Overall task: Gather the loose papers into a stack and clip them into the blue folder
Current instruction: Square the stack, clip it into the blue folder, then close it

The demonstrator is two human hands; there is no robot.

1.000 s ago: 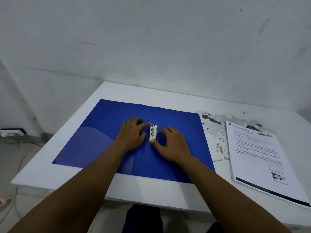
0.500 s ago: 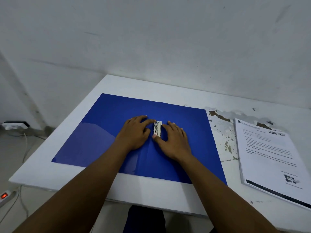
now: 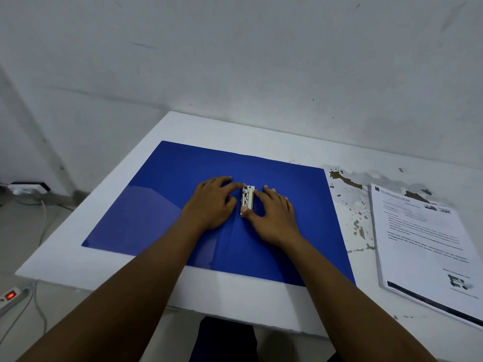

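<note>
A white counter (image 3: pixel 109 252) with chipped paint at far right stands against a scuffed white wall (image 3: pixel 261 61); an open blue plastic folder (image 3: pixel 162 205) lies on it, both hands' fingers spread flat.

glossy plastic blue folder (image 3: pixel 162 205), metal clip (image 3: pixel 247 199), chipped painted table (image 3: pixel 347 205).

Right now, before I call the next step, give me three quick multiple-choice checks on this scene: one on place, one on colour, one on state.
1. The paper stack lies where?
A. right of the folder
B. inside the folder
C. on the floor

2. The folder is what colour?
A. red
B. blue
C. green

3. The folder is in what state?
A. shut
B. standing upright
C. open flat

Key: 1 A, it sits on the table past the folder's right edge. 2 B, both leaves are blue. 3 C, the left hand and right hand flank the exposed clip.
</note>
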